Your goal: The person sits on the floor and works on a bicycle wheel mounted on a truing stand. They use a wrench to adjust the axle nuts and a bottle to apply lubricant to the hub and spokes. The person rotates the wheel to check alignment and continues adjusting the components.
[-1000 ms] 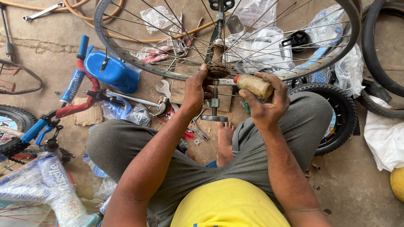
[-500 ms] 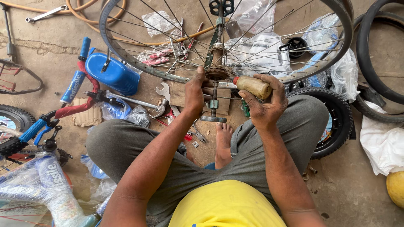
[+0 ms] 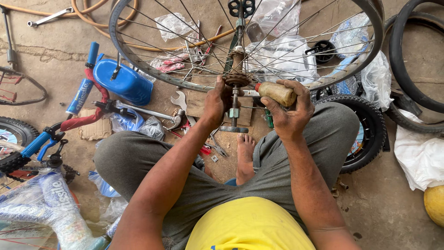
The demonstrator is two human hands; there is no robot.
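The person sits cross-legged on the floor [image 3: 60, 60], one bare foot [image 3: 244, 153] just below the fingers. The left hand [image 3: 215, 104] has its fingers closed around the hub [image 3: 237, 79] of a spoked wheel [image 3: 152, 69], which stands on its axle [image 3: 234, 109] on a small metal base. The right hand [image 3: 289, 113] wraps its fingers around the wooden handle [image 3: 277, 91] of a tool whose tip points at the hub from the right. Doing this well probably means holding the hub steady with the left hand while the tool presses squarely, without slipping into the spokes. Left of the fingers lie one spanner [image 3: 178, 99] and one blue seat [image 3: 122, 82]. Beyond and to the right are two black tyres [image 3: 370, 125], and one orange hose [image 3: 92, 14] lies farther off.
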